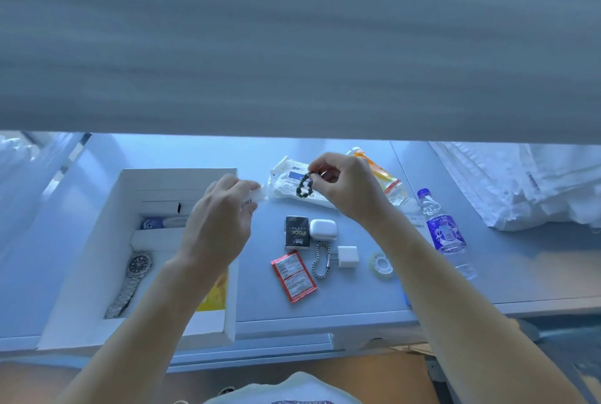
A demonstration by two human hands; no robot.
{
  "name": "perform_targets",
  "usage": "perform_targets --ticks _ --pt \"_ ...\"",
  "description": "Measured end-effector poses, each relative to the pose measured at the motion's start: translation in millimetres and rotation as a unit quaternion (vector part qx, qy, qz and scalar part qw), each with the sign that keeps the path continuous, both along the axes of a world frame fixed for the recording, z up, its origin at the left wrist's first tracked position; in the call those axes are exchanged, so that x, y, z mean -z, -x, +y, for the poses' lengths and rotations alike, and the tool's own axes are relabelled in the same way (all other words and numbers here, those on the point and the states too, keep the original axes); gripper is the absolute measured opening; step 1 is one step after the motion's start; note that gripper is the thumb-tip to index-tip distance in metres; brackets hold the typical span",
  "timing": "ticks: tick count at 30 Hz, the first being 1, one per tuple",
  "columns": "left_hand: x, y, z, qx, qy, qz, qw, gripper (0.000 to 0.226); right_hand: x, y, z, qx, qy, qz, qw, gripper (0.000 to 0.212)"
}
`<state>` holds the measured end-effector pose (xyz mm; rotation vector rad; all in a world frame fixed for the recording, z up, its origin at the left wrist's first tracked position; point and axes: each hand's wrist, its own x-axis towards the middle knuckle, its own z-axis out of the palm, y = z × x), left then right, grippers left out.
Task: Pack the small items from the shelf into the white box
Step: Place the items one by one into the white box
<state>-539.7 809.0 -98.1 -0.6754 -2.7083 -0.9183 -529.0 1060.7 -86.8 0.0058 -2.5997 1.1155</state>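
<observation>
- Step in hand: the right hand (346, 185) pinches a dark bead bracelet (304, 184), held up at frame centre; the left hand (218, 224) pinches a small white wrapper (257, 194) beside it.
- Next, judging by this: carry the bracelet left and lower it into the white box (97, 254), lower left, beside the one wristwatch (135, 277).
- Still out, right of the box: one black packet (296, 232), one earbud case (323, 228), one red sachet (293, 276), one chain bracelet (322, 260), one charger plug (347, 256), one tape roll (381, 264), one water bottle (444, 233).

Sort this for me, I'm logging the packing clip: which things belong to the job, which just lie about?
Job: white box; bead bracelet in right hand; small white packet in left hand; wristwatch in the box; earbud case; chain; charger.
Lying about: water bottle; folded white cloth.
</observation>
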Motion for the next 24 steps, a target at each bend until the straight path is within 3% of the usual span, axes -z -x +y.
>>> perform_targets --ticks 12,20,24 --pt "15.3 7.4 -147.7 -0.125 -0.004 0.006 0.992 0.029 -19.2 49.3 -149.7 -0.108 0.000 -0.022 0.994 0.012" --pt "28.5 -12.7 -195.0 -0.176 -0.067 0.031 0.982 0.025 9.5 84.9 -214.6 -0.160 -0.096 -0.071 0.980 0.016" --pt "30.9 -22.4 -205.4 -0.184 -0.158 0.007 0.970 0.024 29.7 101.0 -240.2 -0.187 -0.126 -0.106 0.968 0.016"
